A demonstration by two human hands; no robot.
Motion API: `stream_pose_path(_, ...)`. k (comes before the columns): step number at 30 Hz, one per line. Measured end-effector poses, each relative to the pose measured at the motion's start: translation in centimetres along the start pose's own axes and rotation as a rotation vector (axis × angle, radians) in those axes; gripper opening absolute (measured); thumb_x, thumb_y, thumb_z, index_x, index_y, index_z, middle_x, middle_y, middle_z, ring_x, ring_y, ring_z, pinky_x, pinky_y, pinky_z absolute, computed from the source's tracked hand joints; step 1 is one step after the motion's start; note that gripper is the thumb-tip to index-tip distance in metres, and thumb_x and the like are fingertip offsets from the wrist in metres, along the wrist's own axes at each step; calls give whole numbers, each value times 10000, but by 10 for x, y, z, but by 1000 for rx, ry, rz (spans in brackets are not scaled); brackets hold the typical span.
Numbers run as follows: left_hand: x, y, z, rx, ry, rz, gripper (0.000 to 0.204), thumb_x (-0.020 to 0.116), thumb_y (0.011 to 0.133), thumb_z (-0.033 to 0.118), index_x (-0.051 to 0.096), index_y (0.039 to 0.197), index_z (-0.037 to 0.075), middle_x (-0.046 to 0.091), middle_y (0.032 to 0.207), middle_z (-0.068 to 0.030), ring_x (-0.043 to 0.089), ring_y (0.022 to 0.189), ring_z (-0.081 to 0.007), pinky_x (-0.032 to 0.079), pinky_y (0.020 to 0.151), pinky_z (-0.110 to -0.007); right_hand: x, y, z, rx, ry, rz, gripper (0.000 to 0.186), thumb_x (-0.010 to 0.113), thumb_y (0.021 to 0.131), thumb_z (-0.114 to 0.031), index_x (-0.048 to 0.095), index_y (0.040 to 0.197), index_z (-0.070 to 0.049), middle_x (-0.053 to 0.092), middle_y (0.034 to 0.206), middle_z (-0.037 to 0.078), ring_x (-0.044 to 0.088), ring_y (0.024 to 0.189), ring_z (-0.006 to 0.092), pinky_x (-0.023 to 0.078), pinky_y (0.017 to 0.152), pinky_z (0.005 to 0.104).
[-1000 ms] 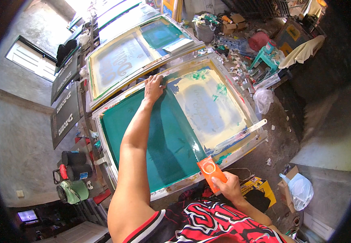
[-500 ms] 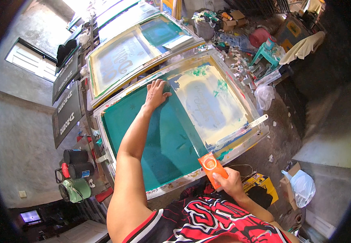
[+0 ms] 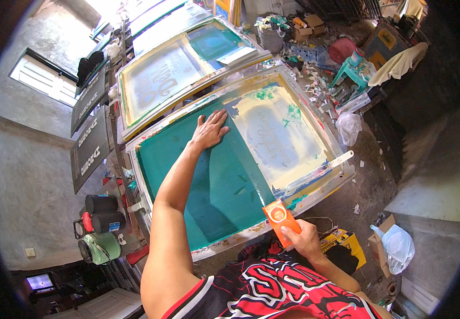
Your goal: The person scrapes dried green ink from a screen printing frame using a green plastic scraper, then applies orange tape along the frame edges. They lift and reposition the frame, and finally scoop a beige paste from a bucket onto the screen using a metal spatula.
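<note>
A large framed printing screen [image 3: 216, 189] lies flat before me, its left half coated green, its right half pale with a faint design. My left hand [image 3: 210, 130] presses flat, fingers spread, on the green mesh near the boundary of the two halves. My right hand [image 3: 301, 239] grips an orange roll-like tape dispenser [image 3: 279, 215] at the screen's near edge. A strip of tape runs from it along the green area's edge. A pale squeegee [image 3: 320, 173] rests along the frame's right side.
A second framed screen [image 3: 166, 80] lies beyond. Dark signboards [image 3: 89, 149] lean at the left above cans [image 3: 100, 234]. Clutter, a turquoise stool [image 3: 355, 72], a red bucket [image 3: 341, 50] and white bags [image 3: 397, 247] crowd the floor on the right.
My left hand has slid nearer along the screen, from its far edge toward the middle. The right hand with the orange dispenser stays at the near edge.
</note>
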State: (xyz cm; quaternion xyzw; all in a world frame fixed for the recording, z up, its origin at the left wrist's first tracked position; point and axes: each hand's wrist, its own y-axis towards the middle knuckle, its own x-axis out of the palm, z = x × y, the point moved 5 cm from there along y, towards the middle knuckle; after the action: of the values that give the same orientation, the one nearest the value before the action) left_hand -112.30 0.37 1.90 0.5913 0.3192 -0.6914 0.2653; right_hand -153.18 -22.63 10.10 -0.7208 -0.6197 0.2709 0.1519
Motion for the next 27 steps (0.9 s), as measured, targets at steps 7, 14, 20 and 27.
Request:
stream_pose_path(7,-3,17,-7,-166,-60,-24,632,345,1092,501,322,1620,155,259,1708,-3,223,1574,-211,195,1200,-636,1,1,2,15,-16,8,382,781,878,-350,726,895,28,731,775,180,728,716,248,556,679,391)
stream_pose_path(14,6,6,10,-110,16,-126,711,263,1079,558,215,1655,146,103,1748,-5,99,1606,-255,73,1243,-636,0,0,2,3,-49,10,402,771,882,-371,728,904,28,737,805,205,743,747,304,559,694,406)
stream_pose_path(20,10,-39,49,101,64,-137,793,233,1052,647,196,1658,138,141,1741,-31,114,1603,-276,31,1252,-628,-2,2,0,-11,-57,9,406,767,884,-368,729,922,34,736,822,217,748,772,316,559,703,417)
stream_pose_path(27,16,-91,125,425,55,-172,864,303,1021,697,240,1642,100,182,1728,-57,166,1591,-284,75,1258,-630,-2,5,-4,-16,-66,-7,415,764,887,-363,726,933,47,734,833,228,747,782,320,559,715,417)
